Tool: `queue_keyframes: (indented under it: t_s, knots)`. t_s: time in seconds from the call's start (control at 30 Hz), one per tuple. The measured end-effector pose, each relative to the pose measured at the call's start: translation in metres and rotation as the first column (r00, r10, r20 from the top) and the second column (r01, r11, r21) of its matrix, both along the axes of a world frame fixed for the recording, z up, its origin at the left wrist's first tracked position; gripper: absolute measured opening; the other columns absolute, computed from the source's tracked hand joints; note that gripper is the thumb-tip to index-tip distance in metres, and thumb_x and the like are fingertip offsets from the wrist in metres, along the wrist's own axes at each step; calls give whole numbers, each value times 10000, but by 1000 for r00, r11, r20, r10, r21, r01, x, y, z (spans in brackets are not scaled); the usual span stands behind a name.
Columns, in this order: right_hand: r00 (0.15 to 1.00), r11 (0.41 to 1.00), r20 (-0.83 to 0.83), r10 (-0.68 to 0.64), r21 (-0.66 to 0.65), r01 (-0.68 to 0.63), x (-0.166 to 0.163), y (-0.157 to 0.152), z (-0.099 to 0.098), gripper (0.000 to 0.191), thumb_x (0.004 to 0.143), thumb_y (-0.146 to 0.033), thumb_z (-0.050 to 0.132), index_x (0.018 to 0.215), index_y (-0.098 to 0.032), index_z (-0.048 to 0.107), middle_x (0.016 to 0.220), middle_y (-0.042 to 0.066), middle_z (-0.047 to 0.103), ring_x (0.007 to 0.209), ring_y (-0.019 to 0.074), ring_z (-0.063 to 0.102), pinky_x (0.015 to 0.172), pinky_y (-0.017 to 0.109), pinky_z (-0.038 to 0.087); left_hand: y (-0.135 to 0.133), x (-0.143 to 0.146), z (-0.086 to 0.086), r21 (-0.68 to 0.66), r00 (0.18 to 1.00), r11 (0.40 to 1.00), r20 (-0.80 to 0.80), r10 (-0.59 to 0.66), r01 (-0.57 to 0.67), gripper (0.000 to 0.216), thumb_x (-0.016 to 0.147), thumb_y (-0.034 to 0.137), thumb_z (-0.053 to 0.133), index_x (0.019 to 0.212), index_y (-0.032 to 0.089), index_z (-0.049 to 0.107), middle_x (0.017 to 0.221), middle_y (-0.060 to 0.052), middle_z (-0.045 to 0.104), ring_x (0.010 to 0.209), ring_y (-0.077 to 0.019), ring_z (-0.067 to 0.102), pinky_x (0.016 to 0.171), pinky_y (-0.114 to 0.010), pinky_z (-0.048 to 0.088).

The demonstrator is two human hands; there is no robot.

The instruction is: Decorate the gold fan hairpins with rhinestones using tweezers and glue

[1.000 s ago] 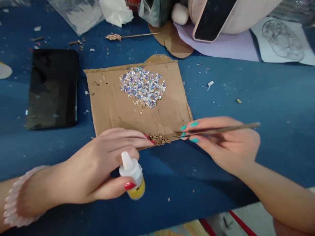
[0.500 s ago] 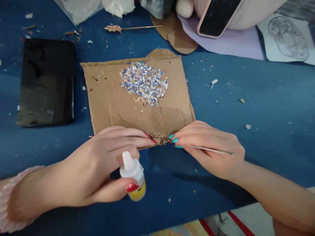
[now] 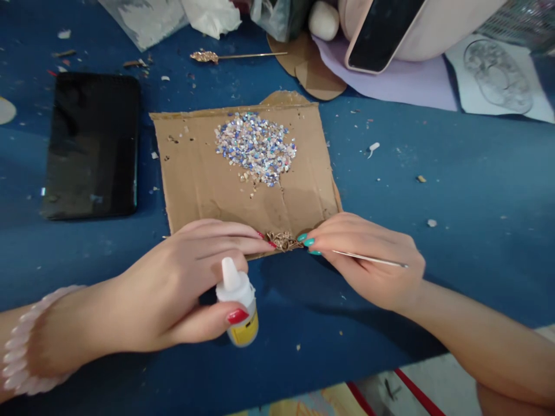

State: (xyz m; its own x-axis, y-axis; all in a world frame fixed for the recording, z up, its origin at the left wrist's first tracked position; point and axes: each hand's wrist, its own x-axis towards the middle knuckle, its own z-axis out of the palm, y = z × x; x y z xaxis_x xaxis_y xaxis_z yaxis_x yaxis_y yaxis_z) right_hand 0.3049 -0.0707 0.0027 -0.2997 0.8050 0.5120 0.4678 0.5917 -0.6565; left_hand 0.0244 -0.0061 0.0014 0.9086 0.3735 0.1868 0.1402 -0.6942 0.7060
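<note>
My left hand [image 3: 191, 283] is closed around a small glue bottle [image 3: 241, 306] with a white nozzle and yellow label, held between thumb and curled fingers. Its outstretched fingertips touch the left end of an openwork bronze-coloured metal ornament [image 3: 284, 241]. At the ornament's right end are the fingertips of my right hand [image 3: 364, 254], closed in a pinch. A thin metal rod [image 3: 370, 258] runs back from that pinch across the hand; its tip is hidden by the fingers. The ornament lies at the near edge of a cardboard piece [image 3: 195, 190], below a heap of blue and white shiny chips [image 3: 255, 147].
A black tablet-like slab [image 3: 93, 147] lies left of the cardboard. Behind are a gold hair stick [image 3: 238, 56], brown card discs [image 3: 321, 78], lilac paper [image 3: 390, 86], a phone [image 3: 384, 34] and a printed sheet [image 3: 498, 81]. Small scraps dot the blue table [image 3: 390, 144].
The whole view has shifted slightly. Both hands keep the same hold, with the fingertips still at the ornament and the glue bottle still in my left hand.
</note>
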Motion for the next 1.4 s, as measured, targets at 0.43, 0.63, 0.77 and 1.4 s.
queue_keyframes:
  t_s: [0.43, 0.63, 0.77, 1.4]
  knots:
    - [998, 999, 55, 28, -23, -27, -6, 1, 2, 144, 908, -29, 662, 943, -166, 690, 878, 84, 802, 807, 168, 770, 771, 329, 647, 1, 1, 0, 2, 1000, 1000, 4, -3, 3, 297, 1068, 429, 422, 1242, 230, 558, 1420, -75, 636, 1367, -227, 541, 1130, -360, 421]
    - [989, 996, 129, 78, 32, -83, -2, -1, 5, 166, 914, -31, 652, 1013, -162, 679, 922, 108, 796, 841, 180, 767, 749, 334, 637, 0, 0, 2, -1, 1000, 1000, 7, -12, 12, 194, 1068, 356, 426, 1080, 215, 559, 1412, -67, 638, 1367, -208, 538, 1143, -335, 401]
    - [983, 993, 158, 94, 51, -104, -1, -2, 7, 185, 915, -19, 636, 1039, -152, 670, 938, 124, 795, 878, 183, 766, 773, 330, 637, -1, 0, 1, -8, 1000, 1000, 10, 3, -3, 264, 1080, 400, 409, 1162, 217, 579, 1404, -72, 645, 1358, -227, 551, 1136, -355, 421]
    - [991, 997, 105, 81, 2, -81, -3, -3, 5, 140, 916, -20, 647, 997, -128, 685, 937, 114, 789, 902, 157, 760, 832, 301, 659, -1, 1, -3, -83, 1000, 996, 13, 18, -17, 284, 1040, 459, 479, 1096, 229, 636, 1409, -60, 651, 1327, -269, 585, 1132, -410, 464]
